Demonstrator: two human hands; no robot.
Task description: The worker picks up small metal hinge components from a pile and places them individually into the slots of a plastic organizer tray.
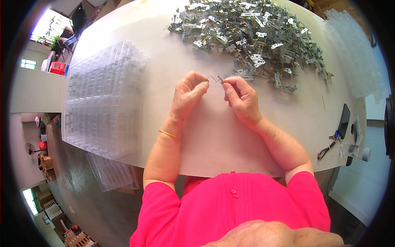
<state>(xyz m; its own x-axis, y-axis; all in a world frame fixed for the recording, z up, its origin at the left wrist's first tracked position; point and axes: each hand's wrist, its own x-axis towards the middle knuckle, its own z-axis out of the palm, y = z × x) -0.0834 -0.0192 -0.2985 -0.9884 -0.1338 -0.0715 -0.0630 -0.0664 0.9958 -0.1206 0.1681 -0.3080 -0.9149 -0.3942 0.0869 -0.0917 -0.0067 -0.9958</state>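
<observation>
Over the middle of the table, my left hand [189, 95] is closed, thumb and fingertips pinching one end of a thin bent metal piece [214, 78]. It zigzags across the small gap between my hands. Facing it, my right hand [243, 99] pinches the other end, where a darker bit pokes up by the thumb. Whether this is one part or two joined parts, I cannot tell. Just beyond my right hand lies a large heap of small silvery metal brackets [263, 39], some with brass-coloured bits.
Clear plastic trays [103, 99] are stacked on the left, with more trays [112, 173] below the table edge. Clear plastic sheets or bags [354, 53] lie far right. Near the right edge are a phone [344, 119], pliers [327, 150] and a transparent bottle [352, 150].
</observation>
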